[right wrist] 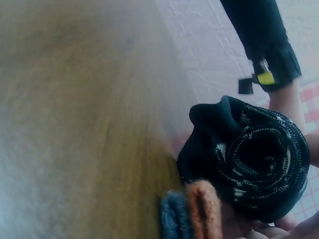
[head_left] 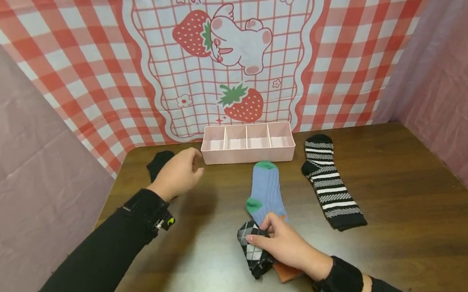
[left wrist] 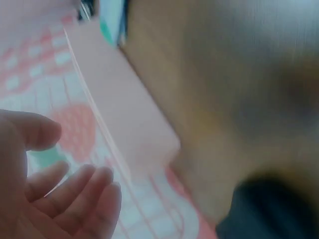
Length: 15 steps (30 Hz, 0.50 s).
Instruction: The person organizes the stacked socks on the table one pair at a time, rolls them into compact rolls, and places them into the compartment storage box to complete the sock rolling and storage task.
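Note:
My right hand pinches a rolled-up black and grey argyle sock between thumb and fingers. In the right wrist view the spiral end of the rolled sock faces the camera. A blue sock with green toe and heel lies partly under that hand, and an orange cuff shows below it. My left hand is over the table's far left, just left of the pink box, with nothing in its loosely bent fingers. Behind this hand lies a black sock, partly hidden.
The pink box, divided into several compartments, stands at the back edge of the wooden table. To the right lies a black and white striped sock. A strawberry-print checked cloth hangs behind the table.

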Motion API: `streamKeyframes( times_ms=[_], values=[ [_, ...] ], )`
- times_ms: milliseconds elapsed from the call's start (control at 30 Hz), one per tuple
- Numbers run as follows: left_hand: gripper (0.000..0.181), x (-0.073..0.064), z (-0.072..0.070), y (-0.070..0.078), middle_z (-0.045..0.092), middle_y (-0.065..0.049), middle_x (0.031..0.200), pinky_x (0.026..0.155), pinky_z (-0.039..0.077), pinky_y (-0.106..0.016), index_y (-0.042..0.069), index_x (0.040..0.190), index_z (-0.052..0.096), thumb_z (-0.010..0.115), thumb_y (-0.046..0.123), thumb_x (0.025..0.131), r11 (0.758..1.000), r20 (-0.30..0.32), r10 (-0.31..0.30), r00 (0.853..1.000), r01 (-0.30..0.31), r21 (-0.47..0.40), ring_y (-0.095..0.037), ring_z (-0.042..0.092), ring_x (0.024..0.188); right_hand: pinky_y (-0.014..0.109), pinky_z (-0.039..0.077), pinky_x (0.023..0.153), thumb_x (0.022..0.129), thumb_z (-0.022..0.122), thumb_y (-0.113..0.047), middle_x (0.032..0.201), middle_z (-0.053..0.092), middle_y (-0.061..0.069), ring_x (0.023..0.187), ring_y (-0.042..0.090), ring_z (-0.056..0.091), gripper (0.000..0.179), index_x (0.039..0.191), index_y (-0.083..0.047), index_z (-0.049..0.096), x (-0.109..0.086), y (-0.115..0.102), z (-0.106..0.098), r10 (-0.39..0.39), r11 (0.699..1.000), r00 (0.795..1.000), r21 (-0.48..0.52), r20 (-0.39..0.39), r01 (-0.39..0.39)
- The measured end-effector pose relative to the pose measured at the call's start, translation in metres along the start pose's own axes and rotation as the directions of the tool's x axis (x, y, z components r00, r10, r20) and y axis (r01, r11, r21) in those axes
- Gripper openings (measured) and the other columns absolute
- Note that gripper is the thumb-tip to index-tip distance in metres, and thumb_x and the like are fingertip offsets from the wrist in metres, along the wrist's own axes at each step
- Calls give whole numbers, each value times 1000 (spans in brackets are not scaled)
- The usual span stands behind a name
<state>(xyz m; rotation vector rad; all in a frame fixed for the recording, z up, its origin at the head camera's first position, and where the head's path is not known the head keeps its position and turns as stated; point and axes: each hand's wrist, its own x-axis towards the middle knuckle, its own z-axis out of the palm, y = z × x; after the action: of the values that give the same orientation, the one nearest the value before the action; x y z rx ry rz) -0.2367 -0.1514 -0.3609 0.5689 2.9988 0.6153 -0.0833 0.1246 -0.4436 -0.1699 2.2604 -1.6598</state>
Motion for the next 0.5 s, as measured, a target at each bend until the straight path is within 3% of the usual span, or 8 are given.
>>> streamKeyframes(
  times_ms=[233,333,500],
  values=[
    [39,51,-22,-11,62,-13,102,83,50,-48,-2,129,56,61,25,100,998,-15,-46,999,46,41,-29,60,91,24,36,52,93,77,-34,62,35,-7,55,8,34,42,98,-5,47,-1,1,0,3,1000,1000,-20,-11,-4],
    [45,69,-22,-11,64,-16,106,89,50,-50,-4,136,52,57,24,101,998,-19,-64,998,65,25,-31,62,96,24,37,53,94,76,-34,61,40,-7,56,7,39,42,98,-5,47,-3,1,0,6,1000,1000,-20,-10,-6],
    [51,89,-12,-13,61,-23,133,101,47,-53,-5,145,47,52,25,104,991,10,-133,991,133,8,-38,60,120,25,38,55,94,75,-37,63,42,-6,58,8,42,43,101,-5,47,-5,1,2,2,1000,1000,-25,6,-2]
  ],
)
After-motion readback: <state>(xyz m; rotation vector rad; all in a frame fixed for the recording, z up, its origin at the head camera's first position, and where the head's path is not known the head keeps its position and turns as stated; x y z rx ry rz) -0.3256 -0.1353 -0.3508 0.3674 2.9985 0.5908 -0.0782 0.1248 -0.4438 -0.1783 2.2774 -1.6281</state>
